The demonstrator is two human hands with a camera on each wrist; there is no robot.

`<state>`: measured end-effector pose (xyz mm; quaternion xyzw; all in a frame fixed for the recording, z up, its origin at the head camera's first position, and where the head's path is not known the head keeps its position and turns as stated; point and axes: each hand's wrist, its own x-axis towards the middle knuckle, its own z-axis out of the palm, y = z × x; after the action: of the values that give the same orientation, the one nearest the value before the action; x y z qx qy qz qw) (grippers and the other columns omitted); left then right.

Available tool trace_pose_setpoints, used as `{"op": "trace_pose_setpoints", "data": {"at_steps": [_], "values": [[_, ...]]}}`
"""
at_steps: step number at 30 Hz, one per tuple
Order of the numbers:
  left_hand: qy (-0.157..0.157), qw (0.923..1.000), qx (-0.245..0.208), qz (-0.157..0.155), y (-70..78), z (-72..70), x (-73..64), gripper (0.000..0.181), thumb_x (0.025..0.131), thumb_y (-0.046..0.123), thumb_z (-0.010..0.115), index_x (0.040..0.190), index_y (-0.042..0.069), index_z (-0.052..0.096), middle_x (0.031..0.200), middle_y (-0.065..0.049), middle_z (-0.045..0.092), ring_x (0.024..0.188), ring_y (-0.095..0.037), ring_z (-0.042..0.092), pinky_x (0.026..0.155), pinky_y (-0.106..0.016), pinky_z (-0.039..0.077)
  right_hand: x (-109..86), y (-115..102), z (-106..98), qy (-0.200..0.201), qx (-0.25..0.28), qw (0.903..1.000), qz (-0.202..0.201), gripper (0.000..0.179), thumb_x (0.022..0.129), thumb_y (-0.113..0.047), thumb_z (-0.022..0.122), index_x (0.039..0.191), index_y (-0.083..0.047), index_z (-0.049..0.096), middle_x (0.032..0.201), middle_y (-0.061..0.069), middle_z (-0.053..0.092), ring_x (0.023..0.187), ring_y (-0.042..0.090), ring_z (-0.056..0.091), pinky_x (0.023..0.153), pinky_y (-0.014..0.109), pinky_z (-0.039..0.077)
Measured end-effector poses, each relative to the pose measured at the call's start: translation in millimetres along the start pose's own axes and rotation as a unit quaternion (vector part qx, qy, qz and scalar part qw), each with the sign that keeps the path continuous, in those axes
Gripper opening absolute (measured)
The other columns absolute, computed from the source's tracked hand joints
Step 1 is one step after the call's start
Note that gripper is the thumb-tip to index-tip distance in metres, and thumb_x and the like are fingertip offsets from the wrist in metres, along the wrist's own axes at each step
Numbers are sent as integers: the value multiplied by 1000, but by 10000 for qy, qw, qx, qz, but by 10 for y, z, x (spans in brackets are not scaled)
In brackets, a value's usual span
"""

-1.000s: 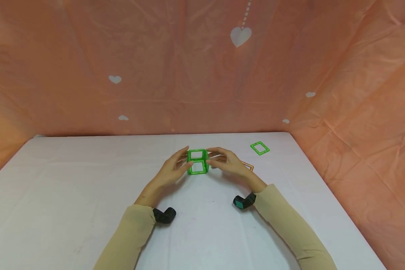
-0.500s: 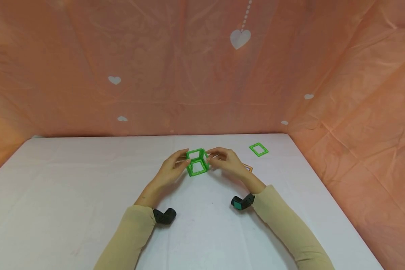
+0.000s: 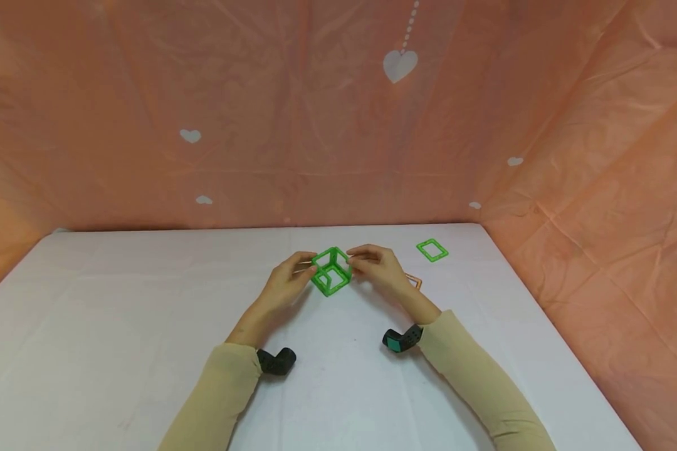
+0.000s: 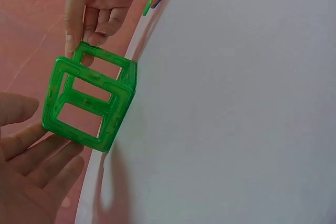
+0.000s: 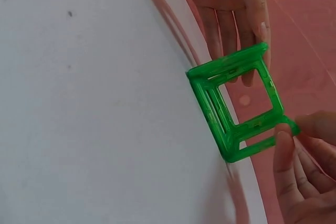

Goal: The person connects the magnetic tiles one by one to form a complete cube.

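Green frame block point(image 3: 331, 267), built of open square panels, is located between the two hands over the white counter point(image 3: 338, 388), one corner turned toward the person. Left hand point(image 3: 284, 283): grip pinching the block's left side, thumb against fingers. Right hand point(image 3: 379, 268): grip pinching the opposite side. Orange frame point(image 3: 420, 284) lies beside the right hand, partly hidden. Loose green square point(image 3: 440, 246) lies flat farther back. Contact between block and counter: cannot tell.
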<state>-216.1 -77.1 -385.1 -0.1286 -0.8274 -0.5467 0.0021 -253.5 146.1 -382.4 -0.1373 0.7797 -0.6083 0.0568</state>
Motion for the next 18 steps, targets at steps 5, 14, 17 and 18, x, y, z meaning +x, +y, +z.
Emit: {"op": "trace_pose_setpoints", "data": {"at_steps": [5, 14, 17, 18], "values": [[-25, 10000, 44, 74, -5, -16, 10, 36, 98, 10, 53, 132, -2, 50, 131, -23, 56, 122, -36, 55, 103, -44, 45, 7, -35, 15, 12, 59, 10000, 78, 29, 93, -7, 60, 118, 7, 63, 106, 23, 68, 75, 5, 66, 71, 28, 57], [-83, 9997, 213, 73, -4, -29, 8, 37, 99, 13, 51, 133, -1, 50, 126, -23, 59, 119, -36, 56, 101, -45, 45, -26, -39, 17, -43, -21, 9999, -103, 32, 91, -7, 62, 120, 6, 61, 113, 26, 65, 84, 9, 67, 79, 29, 56], [-146, 9997, 216, 25, -13, -25, 0, 36, 99, 13, 51, 132, 0, 51, 123, -22, 60, 117, -36, 57, 101, -46, 45, -37, -23, 19, -74, -271, 9995, -140, 35, 90, -10, 64, 123, 1, 61, 116, 22, 64, 90, 10, 65, 80, 26, 53], [-156, 9997, 213, 9, -17, -24, -2, 36, 99, 13, 51, 132, 0, 51, 122, -22, 61, 117, -35, 58, 101, -46, 45, -39, -19, 22, -80, -340, 9993, -147, 36, 89, -11, 64, 124, 0, 60, 117, 21, 64, 91, 10, 65, 80, 25, 52]]}}
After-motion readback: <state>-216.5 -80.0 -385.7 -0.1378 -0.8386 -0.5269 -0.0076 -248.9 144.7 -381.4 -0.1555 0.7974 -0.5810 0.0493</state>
